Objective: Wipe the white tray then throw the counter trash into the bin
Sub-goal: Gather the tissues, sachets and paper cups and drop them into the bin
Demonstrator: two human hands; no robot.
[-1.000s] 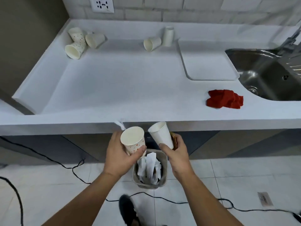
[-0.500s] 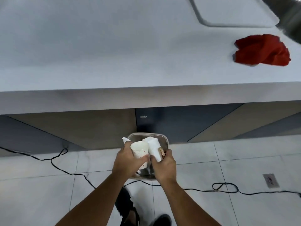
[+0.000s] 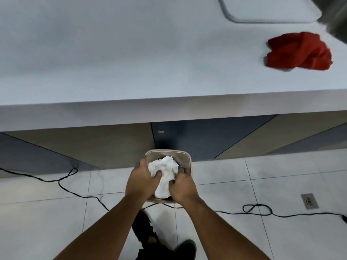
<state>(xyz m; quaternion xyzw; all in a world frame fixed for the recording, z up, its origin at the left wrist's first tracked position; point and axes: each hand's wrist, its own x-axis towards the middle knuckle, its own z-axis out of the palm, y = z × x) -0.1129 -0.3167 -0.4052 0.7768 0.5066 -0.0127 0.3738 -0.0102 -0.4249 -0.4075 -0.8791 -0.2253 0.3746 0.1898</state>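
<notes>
Our fingers [image 3: 159, 173] are curled down into a crumpled mass of white trash [image 3: 164, 177], both hands pressing on it from either side: the left hand [image 3: 140, 182] covers its left flank, the right hand [image 3: 183, 187] its right, each closed around the wad, not spread wide. What exactly lies under the paper we cannot tell. The wad sits in the mouth of the bin [image 3: 185, 156], which stands on the floor tiles just in front of the cabinet, below the table [image 3: 112, 62] edge.

We judge this to be the second part of the task, the trash going into the bin, with us packing it down so it stays inside. The white tray [image 3: 270, 10] lies at the far right of the table, and the red cloth [image 3: 298, 51] rests crumpled near it, apart from the tray.

Next we would need to let go, lift both hands clear of the rim, and look back along the table for any remaining trash, since most of it is out of view now.
</notes>
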